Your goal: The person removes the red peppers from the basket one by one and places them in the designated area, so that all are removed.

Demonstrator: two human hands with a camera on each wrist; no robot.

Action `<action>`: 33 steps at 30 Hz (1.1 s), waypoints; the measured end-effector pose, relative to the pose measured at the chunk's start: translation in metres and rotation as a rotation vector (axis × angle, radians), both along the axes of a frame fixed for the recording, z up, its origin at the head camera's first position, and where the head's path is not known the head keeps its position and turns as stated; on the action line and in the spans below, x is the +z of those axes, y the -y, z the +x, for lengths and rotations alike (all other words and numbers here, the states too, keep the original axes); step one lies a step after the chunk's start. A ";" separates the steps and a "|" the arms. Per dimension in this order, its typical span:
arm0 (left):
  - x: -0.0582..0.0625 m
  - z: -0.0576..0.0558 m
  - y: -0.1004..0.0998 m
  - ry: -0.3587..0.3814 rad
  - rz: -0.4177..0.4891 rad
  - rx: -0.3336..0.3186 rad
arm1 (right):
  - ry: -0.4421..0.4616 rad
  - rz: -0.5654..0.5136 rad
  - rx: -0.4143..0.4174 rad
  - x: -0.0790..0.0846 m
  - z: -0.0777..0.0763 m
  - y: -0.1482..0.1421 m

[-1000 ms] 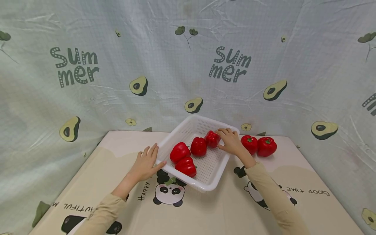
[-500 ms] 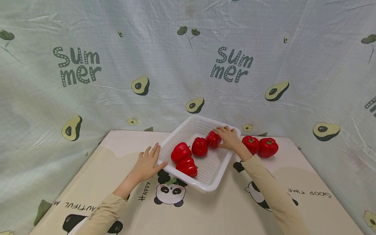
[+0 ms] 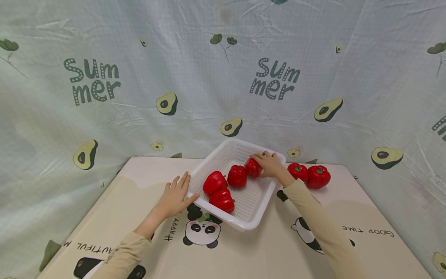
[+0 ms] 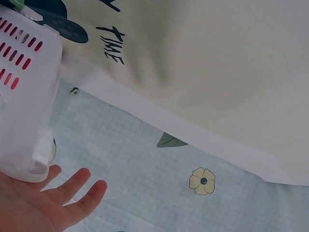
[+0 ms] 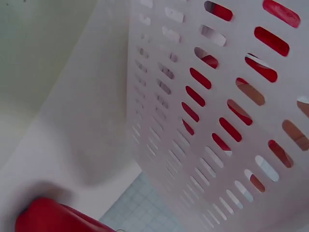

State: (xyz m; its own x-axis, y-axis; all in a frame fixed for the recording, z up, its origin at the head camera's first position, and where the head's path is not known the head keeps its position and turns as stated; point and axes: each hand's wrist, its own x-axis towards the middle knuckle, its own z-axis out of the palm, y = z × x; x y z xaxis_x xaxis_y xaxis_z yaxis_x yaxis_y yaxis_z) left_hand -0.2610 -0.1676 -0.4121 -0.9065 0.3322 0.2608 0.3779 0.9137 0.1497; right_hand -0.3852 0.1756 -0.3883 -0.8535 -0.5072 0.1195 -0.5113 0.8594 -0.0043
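A white perforated plastic basket (image 3: 263,207) stands turned at an angle on the table, with several red bell peppers in it. My left hand (image 3: 173,198) rests at its left corner, fingers straight and spread, thumb along the rim. In the left wrist view those fingers (image 4: 77,212) reach past the basket's corner. My right hand (image 3: 272,166) is inside the basket at the far right, fingers curved over the rearmost bell pepper (image 3: 251,169), thumb at its near side. The right wrist view shows the basket wall (image 5: 159,140), with red and bits of the hand through its slots.
Two more red bell peppers, one (image 3: 297,170) partly behind the right forearm and the other (image 3: 318,177) beside it, sit right of the basket. A panda-print cover (image 3: 244,255) lies on the table. Behind hangs an avocado-print cloth (image 3: 195,77).
My right hand has shifted slightly left, its fingers now farther over the rearmost bell pepper. The left hand, basket and other peppers hold their places; the whole view shifts slightly.
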 end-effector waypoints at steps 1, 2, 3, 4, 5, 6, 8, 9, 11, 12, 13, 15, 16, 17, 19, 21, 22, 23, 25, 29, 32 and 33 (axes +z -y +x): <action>0.000 0.000 0.000 -0.002 0.001 0.000 | 0.011 0.005 -0.005 0.000 0.000 0.000; 0.000 0.000 0.000 -0.003 0.001 -0.001 | 0.020 0.010 -0.012 -0.001 0.000 0.000; 0.000 0.000 0.000 -0.003 0.002 -0.002 | 0.029 0.011 -0.018 -0.001 0.000 0.001; 0.000 0.001 0.000 -0.003 0.003 -0.002 | 0.039 0.007 -0.023 -0.001 0.000 0.001; 0.001 0.001 0.000 -0.003 0.002 -0.003 | 0.044 0.006 -0.026 -0.001 0.000 0.001; 0.001 0.002 0.000 -0.007 0.004 -0.005 | 0.042 0.007 -0.027 -0.001 -0.001 0.001; 0.002 0.002 0.000 -0.009 0.008 -0.006 | 0.038 0.001 -0.024 -0.001 -0.001 0.002; 0.002 0.002 0.000 -0.009 0.009 -0.005 | 0.034 -0.002 -0.020 -0.001 -0.001 0.003; 0.002 0.003 0.000 -0.014 0.007 -0.007 | 0.024 -0.004 -0.014 -0.001 -0.001 0.004; 0.002 0.003 0.000 -0.013 0.006 -0.007 | 0.017 -0.003 -0.010 -0.002 -0.001 0.005; 0.002 0.003 0.000 -0.009 0.004 -0.006 | 0.010 -0.001 -0.005 -0.002 -0.002 0.005; 0.002 0.003 0.000 -0.007 0.000 -0.008 | -0.013 0.015 0.007 -0.004 -0.002 0.006; 0.002 0.003 0.000 -0.008 0.002 -0.011 | -0.019 0.019 0.008 -0.005 -0.003 0.006; 0.002 0.003 0.000 -0.008 0.006 -0.014 | -0.023 0.020 0.007 -0.005 -0.003 0.005; 0.003 0.002 -0.001 -0.012 0.026 -0.022 | -0.022 0.012 0.003 -0.007 -0.004 0.004; 0.003 0.002 -0.002 -0.029 0.047 -0.035 | -0.011 -0.004 -0.010 -0.008 -0.005 0.003; 0.003 0.001 -0.003 -0.036 0.061 -0.043 | 0.000 -0.019 -0.020 -0.008 -0.006 0.002; 0.003 0.002 -0.003 -0.050 0.061 -0.047 | 0.004 -0.028 -0.025 -0.009 -0.006 0.002; 0.004 0.002 -0.004 -0.063 0.068 -0.049 | 0.012 -0.044 -0.030 -0.008 -0.006 0.001; 0.004 0.003 -0.003 -0.036 0.055 -0.030 | 0.031 -0.055 -0.023 -0.007 -0.004 0.003; 0.002 0.001 -0.002 0.003 0.037 -0.013 | 0.056 -0.069 -0.021 -0.006 -0.001 0.005; 0.002 0.001 -0.002 0.012 0.028 -0.008 | 0.066 -0.078 -0.027 -0.006 0.000 0.006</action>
